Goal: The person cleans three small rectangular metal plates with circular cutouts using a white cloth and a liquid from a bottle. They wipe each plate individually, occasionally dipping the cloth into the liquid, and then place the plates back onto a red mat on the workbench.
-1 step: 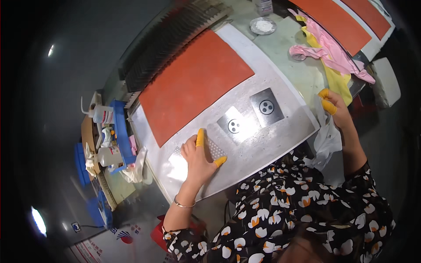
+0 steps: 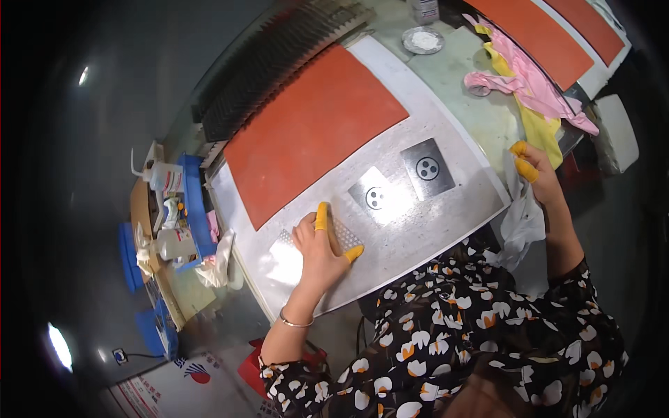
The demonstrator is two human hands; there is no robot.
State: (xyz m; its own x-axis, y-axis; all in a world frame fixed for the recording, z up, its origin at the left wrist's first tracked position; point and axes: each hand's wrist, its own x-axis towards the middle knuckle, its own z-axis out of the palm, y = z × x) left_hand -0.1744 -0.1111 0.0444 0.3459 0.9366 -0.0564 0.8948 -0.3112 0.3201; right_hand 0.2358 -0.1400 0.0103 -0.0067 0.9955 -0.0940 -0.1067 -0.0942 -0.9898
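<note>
My left hand (image 2: 322, 251), with yellow finger cots on thumb and index finger, is over the lower part of the pale mat (image 2: 446, 233). Its thumb and index finger span a thin metal plate (image 2: 345, 237) with a dotted pattern, gripping it at the edges; the palm hides part of it. Beside that hand lies a glaring, shiny plate (image 2: 284, 261). To the right rest two flat metal plates, one bright (image 2: 362, 187) and one darker (image 2: 418, 150), each with a round black mark. Off the mat's right edge, my right hand (image 2: 540, 174) pinches a hanging white cloth (image 2: 524, 226).
An orange-red sheet (image 2: 317, 132) covers the far part of the mat, beside a dark slotted rack (image 2: 279, 73). At left stand a blue tray (image 2: 196, 202) and squeeze bottles (image 2: 167, 177). A dish of white powder (image 2: 423, 40) and pink and yellow cloths (image 2: 523, 87) lie at far right.
The whole view has shifted slightly. Both hands keep nearly the same place and grip.
</note>
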